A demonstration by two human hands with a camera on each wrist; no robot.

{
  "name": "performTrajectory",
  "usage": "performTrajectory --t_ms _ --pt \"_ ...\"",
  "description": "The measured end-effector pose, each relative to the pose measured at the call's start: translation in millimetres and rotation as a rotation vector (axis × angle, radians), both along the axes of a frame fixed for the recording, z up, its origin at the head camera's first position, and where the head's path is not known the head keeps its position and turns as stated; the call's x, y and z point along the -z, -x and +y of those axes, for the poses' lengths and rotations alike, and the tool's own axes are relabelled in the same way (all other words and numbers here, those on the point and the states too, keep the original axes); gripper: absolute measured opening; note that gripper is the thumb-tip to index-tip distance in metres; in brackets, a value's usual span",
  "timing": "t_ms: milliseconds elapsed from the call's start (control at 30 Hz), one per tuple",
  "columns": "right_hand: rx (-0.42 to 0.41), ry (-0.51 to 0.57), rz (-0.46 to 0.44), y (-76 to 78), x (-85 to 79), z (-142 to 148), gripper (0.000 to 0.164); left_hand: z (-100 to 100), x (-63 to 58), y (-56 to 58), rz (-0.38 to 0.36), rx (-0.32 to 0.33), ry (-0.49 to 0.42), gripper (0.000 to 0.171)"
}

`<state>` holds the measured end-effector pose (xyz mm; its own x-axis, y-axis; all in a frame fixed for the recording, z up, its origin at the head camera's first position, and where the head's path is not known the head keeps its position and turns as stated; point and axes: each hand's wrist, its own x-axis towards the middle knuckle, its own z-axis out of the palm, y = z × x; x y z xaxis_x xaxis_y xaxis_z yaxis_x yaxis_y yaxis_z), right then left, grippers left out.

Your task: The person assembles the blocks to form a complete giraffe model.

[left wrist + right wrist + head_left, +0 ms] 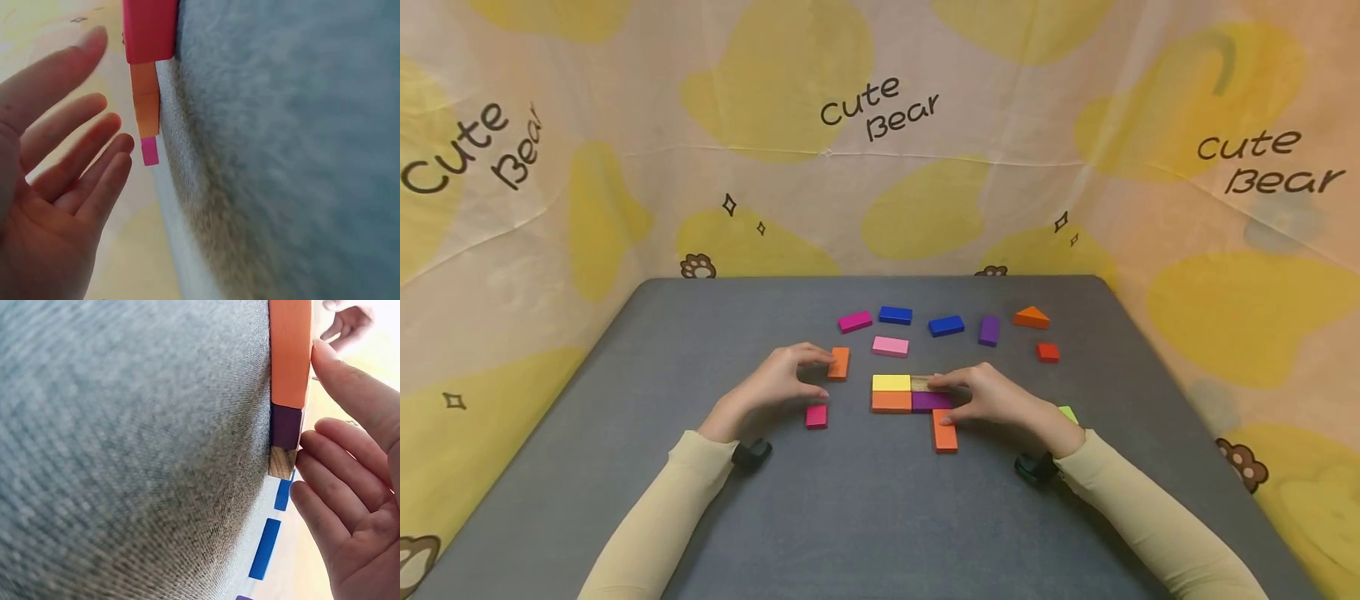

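In the head view my left hand [782,382] hovers with parted fingers and thumb beside an upright-lying orange block [838,365]; a crimson block [817,417] lies just below its thumb. The left wrist view shows that hand [69,144] holding nothing. My right hand [992,396] reaches over a flat group of blocks: yellow [891,383], orange [891,402], purple [931,402] and bare wood [921,383]. Its thumb touches another orange block [945,437] below the purple one, and its fingertips [302,439] lie along the purple and wooden blocks.
Behind the group lie a pink block [891,346], a magenta block [855,322], blue blocks [896,315], a purple block [989,331], an orange triangle [1032,317] and a red block [1048,352]. A green block [1067,413] shows partly behind the right wrist. Printed cloth [820,192] surrounds the grey table [850,533].
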<state>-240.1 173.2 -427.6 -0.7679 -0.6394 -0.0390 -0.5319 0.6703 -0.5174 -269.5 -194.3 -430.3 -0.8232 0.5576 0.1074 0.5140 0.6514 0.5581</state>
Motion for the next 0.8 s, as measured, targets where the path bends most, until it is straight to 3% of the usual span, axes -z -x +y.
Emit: performTrajectory --t_ms 300,400,800 --pt "0.002 -0.004 0.002 0.0 0.1 0 0.059 4 4.7 18.4 -0.065 -0.012 0.001 0.067" --pt "-0.009 -0.001 0.007 0.2 -0.7 0 0.059 7 4.3 20.9 -0.101 -0.021 0.018 0.069" --pt "-0.024 -0.001 0.009 0.1 -1.8 0 0.06 9 7.5 25.5 -0.112 -0.04 0.045 0.066"
